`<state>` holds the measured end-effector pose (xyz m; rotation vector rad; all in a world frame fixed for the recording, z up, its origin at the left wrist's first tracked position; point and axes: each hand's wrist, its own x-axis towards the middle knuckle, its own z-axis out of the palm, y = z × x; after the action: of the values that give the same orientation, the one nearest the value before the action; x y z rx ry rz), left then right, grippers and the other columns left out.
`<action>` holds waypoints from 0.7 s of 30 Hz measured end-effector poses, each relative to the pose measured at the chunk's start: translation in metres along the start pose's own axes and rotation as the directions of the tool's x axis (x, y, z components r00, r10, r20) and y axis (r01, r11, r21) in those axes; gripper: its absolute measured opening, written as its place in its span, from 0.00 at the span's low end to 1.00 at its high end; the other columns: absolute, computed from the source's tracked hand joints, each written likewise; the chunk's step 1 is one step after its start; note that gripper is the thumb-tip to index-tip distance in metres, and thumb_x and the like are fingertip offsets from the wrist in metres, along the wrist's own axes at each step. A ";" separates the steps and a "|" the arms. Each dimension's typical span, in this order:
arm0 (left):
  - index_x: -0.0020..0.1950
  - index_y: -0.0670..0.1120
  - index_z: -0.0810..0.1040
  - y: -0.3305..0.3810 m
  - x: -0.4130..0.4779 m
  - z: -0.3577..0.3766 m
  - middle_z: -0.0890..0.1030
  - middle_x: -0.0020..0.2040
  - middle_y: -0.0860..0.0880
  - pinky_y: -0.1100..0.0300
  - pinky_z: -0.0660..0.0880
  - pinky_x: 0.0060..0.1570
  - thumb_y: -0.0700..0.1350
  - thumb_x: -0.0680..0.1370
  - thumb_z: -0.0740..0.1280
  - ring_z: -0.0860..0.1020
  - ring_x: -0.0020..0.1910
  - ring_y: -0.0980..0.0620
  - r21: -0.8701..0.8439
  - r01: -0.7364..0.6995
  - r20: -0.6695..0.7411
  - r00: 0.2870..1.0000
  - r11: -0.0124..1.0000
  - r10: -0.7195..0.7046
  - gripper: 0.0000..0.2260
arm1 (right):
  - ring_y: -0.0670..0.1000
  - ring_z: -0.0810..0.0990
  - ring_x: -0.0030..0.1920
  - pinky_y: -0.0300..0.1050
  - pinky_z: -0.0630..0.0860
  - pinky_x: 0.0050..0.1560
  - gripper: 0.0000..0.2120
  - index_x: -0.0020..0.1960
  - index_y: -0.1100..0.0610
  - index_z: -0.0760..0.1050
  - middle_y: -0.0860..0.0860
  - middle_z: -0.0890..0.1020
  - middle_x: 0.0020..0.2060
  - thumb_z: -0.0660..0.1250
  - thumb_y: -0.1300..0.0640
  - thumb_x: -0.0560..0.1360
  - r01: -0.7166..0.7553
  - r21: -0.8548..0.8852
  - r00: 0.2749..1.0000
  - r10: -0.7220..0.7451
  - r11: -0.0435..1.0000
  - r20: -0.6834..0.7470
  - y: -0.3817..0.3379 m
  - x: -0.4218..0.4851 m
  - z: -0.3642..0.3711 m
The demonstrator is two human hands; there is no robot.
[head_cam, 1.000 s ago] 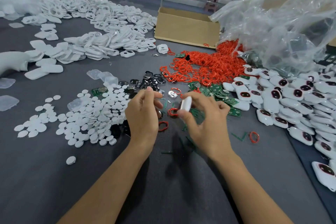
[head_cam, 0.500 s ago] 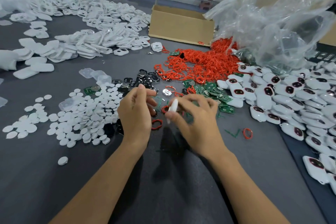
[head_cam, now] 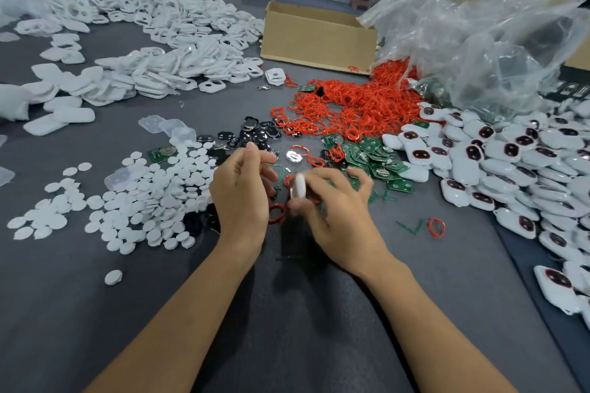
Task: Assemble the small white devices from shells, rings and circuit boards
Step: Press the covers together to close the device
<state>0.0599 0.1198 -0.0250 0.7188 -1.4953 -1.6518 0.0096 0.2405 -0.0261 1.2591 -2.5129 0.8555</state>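
Head cam: white shell (head_cam: 300, 187) in R hand (head_cam: 338, 217) pinch; L hand (head_cam: 241, 191) half-curled, contents unclear.

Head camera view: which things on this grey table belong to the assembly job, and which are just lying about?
Job: small white plastic shell pinched in the right hand; left hand beside it; heap of thin red rings; green circuit boards; piled white shells.
Lying about: brown cardboard box; crumpled clear plastic bag; small metal clasp.
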 end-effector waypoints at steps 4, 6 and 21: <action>0.38 0.48 0.81 0.001 -0.001 -0.001 0.79 0.29 0.52 0.59 0.69 0.31 0.46 0.82 0.60 0.74 0.28 0.54 0.001 0.044 0.070 0.997 0.999 -0.044 0.16 | 0.39 0.77 0.44 0.36 0.72 0.49 0.08 0.55 0.50 0.75 0.40 0.80 0.42 0.60 0.55 0.79 -0.052 0.608 0.980 0.157 0.792 -0.122 0.000 0.008 -0.013; 0.41 0.49 0.82 0.004 -0.002 0.001 0.81 0.33 0.50 0.59 0.71 0.29 0.42 0.78 0.64 0.76 0.30 0.53 -0.041 0.080 0.206 0.976 0.996 -0.070 0.09 | 0.42 0.77 0.38 0.34 0.74 0.41 0.09 0.58 0.57 0.74 0.47 0.81 0.42 0.59 0.63 0.80 -0.102 0.828 0.976 0.215 0.552 -0.023 0.004 0.010 -0.016; 0.62 0.49 0.80 0.001 -0.012 0.006 0.85 0.48 0.50 0.54 0.80 0.49 0.36 0.76 0.69 0.82 0.42 0.54 0.155 -0.182 0.394 0.913 0.971 0.108 0.16 | 0.52 0.82 0.34 0.43 0.81 0.39 0.13 0.59 0.59 0.74 0.56 0.84 0.39 0.60 0.70 0.78 -0.229 0.905 0.922 0.378 0.358 0.084 0.005 0.012 -0.015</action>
<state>0.0612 0.1331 -0.0236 0.3779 -1.9543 -1.6122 -0.0025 0.2432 -0.0110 0.7843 -2.1256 2.5636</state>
